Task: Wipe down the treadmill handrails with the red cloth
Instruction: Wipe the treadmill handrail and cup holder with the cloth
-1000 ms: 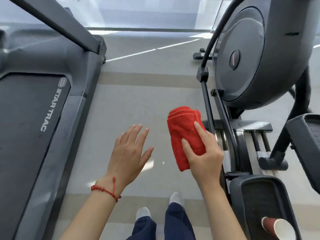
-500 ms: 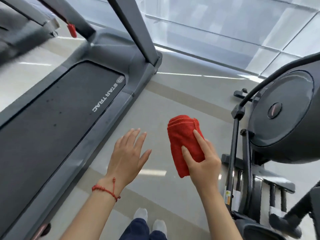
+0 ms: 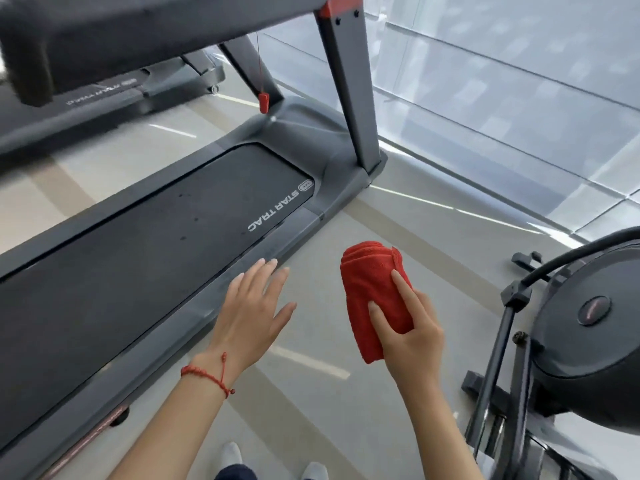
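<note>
A folded red cloth [image 3: 372,289] is held upright in my right hand [image 3: 410,336], over the floor between the machines. My left hand [image 3: 251,311] hovers beside it with fingers spread and nothing in it; a red string bracelet circles that wrist. The grey Star Trac treadmill [image 3: 138,244] stretches from lower left to centre, its belt just left of my left hand. Its right upright post [image 3: 349,81] rises to the dark console and handrail bar [image 3: 145,32] across the top of the view. Neither hand touches the treadmill.
An elliptical trainer [image 3: 585,327] stands close on the right, with its arm bar [image 3: 568,258] curving above it. A second treadmill [image 3: 114,98] sits behind at upper left. A red safety clip [image 3: 264,101] hangs on a cord. A glass wall [image 3: 502,98] runs along the far side.
The view has swung left and upward, bringing the treadmill's upright and console bar into sight and pushing the elliptical toward the right edge. Both hands keep the same pose, cloth still in the right.
</note>
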Motion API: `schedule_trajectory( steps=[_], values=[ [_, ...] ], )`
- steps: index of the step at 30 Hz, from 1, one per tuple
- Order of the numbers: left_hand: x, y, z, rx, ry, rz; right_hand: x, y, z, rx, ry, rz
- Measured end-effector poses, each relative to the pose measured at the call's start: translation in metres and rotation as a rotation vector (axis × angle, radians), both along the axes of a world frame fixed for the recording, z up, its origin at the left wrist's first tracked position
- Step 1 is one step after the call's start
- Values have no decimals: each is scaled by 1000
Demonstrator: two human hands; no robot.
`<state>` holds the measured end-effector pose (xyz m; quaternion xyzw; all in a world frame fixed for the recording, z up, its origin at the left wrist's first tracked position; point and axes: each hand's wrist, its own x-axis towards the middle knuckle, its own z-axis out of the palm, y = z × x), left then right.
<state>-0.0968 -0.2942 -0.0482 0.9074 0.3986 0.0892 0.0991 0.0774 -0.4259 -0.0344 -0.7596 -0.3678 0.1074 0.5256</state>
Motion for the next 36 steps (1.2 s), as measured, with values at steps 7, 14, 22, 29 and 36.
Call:
schedule_trajectory(
  steps=[7, 14, 22, 29, 36],
  values=[
    [-54, 27, 29, 17, -54, 42, -54, 34, 31, 16, 2, 48],
    [-116, 71, 63, 86, -87, 12, -124, 83, 63, 98, 12, 17],
    [-169, 126, 100, 171, -150, -25, -182, 136, 90, 188, 80, 7],
    [-182, 166, 133, 236, -192, 4, -187, 181, 126, 220, 90, 47],
    [-173, 204, 162, 325, -252, 76, -168, 234, 160, 284, 57, 129]
  ],
)
